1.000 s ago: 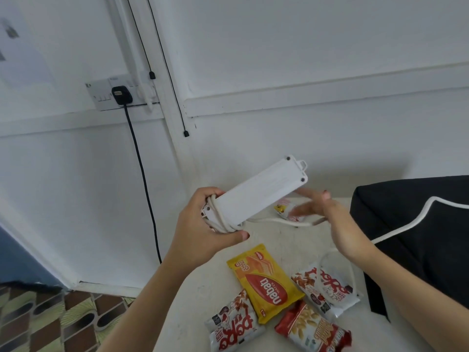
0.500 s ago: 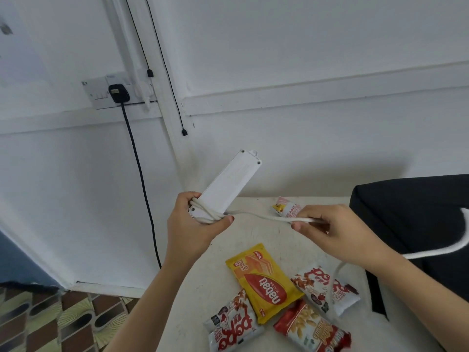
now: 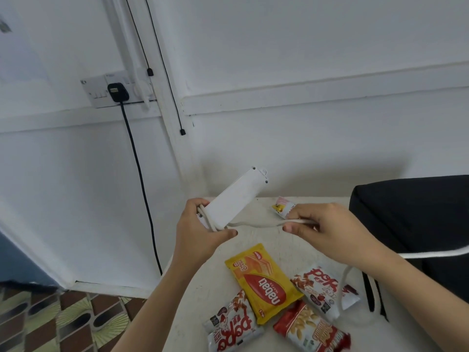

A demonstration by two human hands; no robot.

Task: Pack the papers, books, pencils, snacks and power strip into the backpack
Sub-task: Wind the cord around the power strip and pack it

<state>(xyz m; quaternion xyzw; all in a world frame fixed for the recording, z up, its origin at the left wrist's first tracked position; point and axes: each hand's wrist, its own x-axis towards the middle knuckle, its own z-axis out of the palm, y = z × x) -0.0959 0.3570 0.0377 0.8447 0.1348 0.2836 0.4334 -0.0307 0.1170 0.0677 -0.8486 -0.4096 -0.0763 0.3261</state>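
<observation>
Fingers (image 3: 302, 212) pinching cord (image 3: 256, 224), left hand (image 3: 200, 237) gripping power strip (image 3: 236, 196)

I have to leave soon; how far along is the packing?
Nothing is visibly packed; the inside of the backpack is hidden. In hand: the left hand grips the power strip, the right hand pinches its cord, partly wound. Left: five snack packets on the table. Papers, books, pencils: not in view.
</observation>
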